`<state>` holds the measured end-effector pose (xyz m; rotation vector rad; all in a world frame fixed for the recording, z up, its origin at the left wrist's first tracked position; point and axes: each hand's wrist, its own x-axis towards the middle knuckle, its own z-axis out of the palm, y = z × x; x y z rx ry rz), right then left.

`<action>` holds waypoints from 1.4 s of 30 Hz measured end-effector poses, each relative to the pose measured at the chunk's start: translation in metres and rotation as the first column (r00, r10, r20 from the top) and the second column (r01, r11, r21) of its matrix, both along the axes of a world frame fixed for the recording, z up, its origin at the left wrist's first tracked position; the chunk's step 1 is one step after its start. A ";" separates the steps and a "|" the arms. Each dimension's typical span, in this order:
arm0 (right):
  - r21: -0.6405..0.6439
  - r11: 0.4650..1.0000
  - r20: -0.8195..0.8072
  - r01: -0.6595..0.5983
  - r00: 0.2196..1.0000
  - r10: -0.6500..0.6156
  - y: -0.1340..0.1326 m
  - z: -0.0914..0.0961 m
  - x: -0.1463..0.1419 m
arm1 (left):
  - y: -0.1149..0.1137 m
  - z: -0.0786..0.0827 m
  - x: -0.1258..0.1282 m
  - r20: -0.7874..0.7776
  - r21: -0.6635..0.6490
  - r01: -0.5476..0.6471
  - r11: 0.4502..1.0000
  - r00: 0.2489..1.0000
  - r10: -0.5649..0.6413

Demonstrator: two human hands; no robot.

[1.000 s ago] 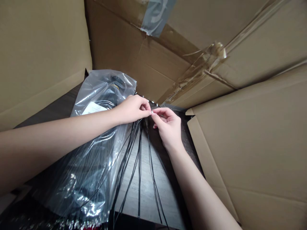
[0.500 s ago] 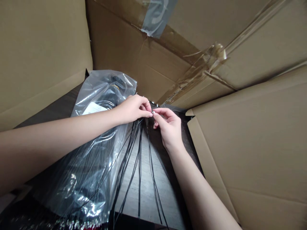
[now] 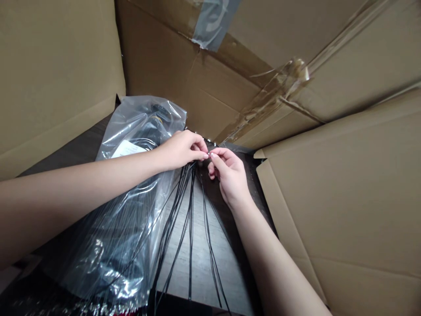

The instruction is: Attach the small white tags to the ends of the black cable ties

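My left hand is closed in a pinch, thumb against fingertips, above the upper ends of several thin black cords. My right hand meets it from the right, thumb and index finger pinched on a small shiny piece between the two sets of fingertips. The piece is too small to name. What the left fingertips grip is mostly hidden. Below the hands the cords fan out toward the table's near edge. Small white bits lie just beyond the fingers.
On the left, under my left forearm, lies a clear plastic bag of bundled black cords with a white label. Cardboard walls stand at the left, back and right of the dark tabletop. Brown tape crosses the back cardboard.
Both hands stay pinched together in nearly the same spot. The right fingers have shifted slightly, and less of the shiny piece shows now.
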<state>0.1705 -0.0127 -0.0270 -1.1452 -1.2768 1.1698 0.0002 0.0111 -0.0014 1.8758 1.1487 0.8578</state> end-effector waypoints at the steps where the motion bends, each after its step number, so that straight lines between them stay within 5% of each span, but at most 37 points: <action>1: 0.003 1.000 -0.006 0.004 1.000 -0.004 0.000 0.000 0.000 | 0.000 0.000 0.000 -0.019 0.012 0.001 1.000 1.000 -0.001; 7: 0.011 1.000 0.001 0.016 1.000 -0.016 0.000 0.000 0.000 | -0.001 0.000 -0.001 -0.081 0.089 0.026 0.996 0.997 -0.019; 42: 0.004 1.000 0.015 0.019 1.000 -0.020 0.000 -0.003 0.002 | -0.001 -0.001 0.000 -0.027 0.045 -0.004 0.999 1.000 0.005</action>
